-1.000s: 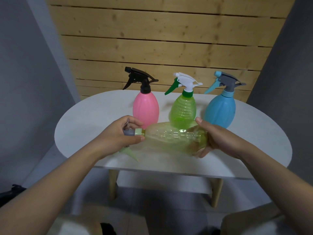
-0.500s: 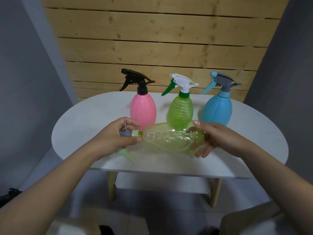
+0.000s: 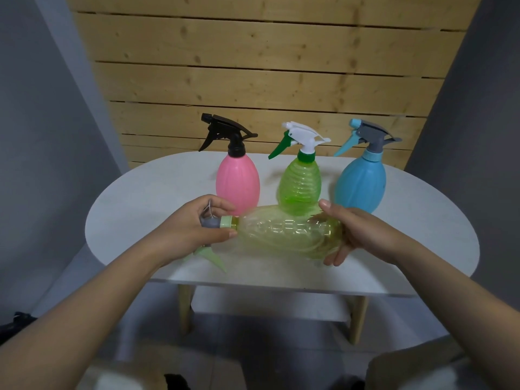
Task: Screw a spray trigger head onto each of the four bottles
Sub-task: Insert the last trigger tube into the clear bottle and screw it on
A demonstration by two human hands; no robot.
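I hold a clear yellow-green bottle [image 3: 284, 233] sideways above the near half of the white table [image 3: 135, 204]. My right hand [image 3: 354, 230] grips its base. My left hand [image 3: 194, 229] wraps the grey spray trigger head [image 3: 209, 222] at its pale green collar; the light green lever [image 3: 209, 256] hangs below my palm. Behind stand three upright bottles with heads on: a pink bottle [image 3: 237, 182] with a black head, a green bottle [image 3: 299, 184] with a white and green head, and a blue bottle [image 3: 360, 184] with a grey head.
A wooden slat wall [image 3: 261, 80] rises behind the oval table. Grey walls stand at both sides. Wooden table legs [image 3: 185, 308] and a lower shelf show under the near edge. My knees appear at the bottom.
The held bottle and both hands stay in nearly the same pose. The camera view has shifted slightly, and my right fingers have adjusted a little on the base.
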